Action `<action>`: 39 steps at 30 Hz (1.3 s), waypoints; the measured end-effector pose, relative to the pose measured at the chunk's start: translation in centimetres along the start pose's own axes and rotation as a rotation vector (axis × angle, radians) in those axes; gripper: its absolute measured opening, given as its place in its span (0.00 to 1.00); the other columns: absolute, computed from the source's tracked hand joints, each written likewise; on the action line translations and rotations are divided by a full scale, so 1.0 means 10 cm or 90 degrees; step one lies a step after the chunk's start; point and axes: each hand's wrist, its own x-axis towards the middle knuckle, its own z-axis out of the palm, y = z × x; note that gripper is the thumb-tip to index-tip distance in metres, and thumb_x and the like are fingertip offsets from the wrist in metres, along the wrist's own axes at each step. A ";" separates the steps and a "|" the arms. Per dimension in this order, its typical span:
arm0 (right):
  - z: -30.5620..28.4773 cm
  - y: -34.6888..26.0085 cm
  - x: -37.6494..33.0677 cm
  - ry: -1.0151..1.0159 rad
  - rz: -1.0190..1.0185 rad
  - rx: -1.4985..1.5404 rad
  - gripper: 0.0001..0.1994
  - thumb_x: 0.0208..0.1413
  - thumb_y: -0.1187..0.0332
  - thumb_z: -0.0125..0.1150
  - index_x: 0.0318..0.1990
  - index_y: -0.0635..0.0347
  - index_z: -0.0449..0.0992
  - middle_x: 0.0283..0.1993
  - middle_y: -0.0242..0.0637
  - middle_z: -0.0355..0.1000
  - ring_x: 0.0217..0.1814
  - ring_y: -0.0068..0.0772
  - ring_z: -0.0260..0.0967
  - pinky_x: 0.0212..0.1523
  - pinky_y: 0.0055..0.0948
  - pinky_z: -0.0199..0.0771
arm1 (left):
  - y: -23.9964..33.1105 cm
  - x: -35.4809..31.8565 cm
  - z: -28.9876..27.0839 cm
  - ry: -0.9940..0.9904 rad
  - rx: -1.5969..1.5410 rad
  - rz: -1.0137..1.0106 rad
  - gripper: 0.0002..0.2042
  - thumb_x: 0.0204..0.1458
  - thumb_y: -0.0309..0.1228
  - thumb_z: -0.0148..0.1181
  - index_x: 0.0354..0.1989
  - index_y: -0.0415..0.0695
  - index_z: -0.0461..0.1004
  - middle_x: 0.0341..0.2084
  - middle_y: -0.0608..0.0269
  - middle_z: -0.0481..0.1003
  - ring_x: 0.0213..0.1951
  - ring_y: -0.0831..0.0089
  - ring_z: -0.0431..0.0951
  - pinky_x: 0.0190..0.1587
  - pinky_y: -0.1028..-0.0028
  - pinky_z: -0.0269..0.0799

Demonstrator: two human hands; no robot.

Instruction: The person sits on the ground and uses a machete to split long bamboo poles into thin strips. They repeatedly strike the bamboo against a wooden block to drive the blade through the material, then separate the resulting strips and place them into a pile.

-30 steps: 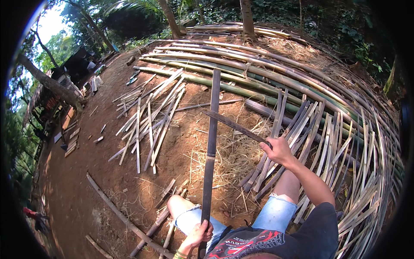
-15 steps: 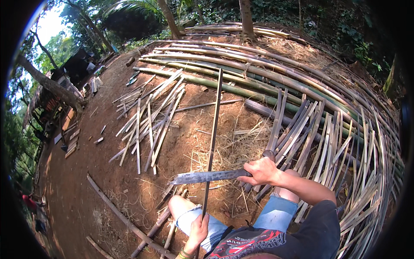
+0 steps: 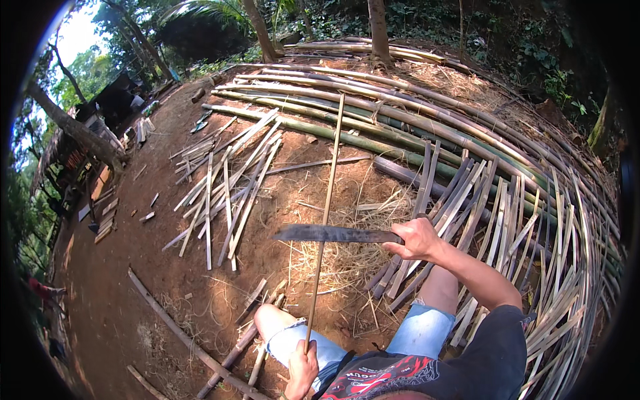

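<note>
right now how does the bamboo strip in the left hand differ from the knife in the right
The bamboo strip is long, thin and pale tan, running away from the person; the knife is shorter, broader, dark metal, lying crosswise over it. The left hand grips the strip at its near end by the knee; the right hand holds the knife by its handle, out in front. Both are gripped firmly.

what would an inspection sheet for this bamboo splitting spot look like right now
surface: bare reddish dirt ground, scattered with dry shavings.
job's things: thin bamboo strip held upright; long dark blade lying crosswise against it.
clutter: loose split slats to the left, stacked bamboo poles behind, more slats on the right.
grippers: left hand grips the strip's lower end by the knee; right hand grips the blade handle.
cables: nothing seen.
surroundings: trees, a dark shed far left.
</note>
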 end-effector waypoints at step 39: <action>1.13 -0.76 -0.04 0.017 -0.064 0.189 0.27 0.55 0.41 0.60 0.21 0.57 0.67 0.17 0.39 0.66 0.19 0.47 0.69 0.20 0.43 0.67 | 0.14 0.72 -0.12 -0.069 -0.182 -0.139 0.17 0.65 0.41 0.51 0.30 0.40 0.70 0.14 0.63 0.68 0.20 0.76 0.69 0.25 0.72 0.65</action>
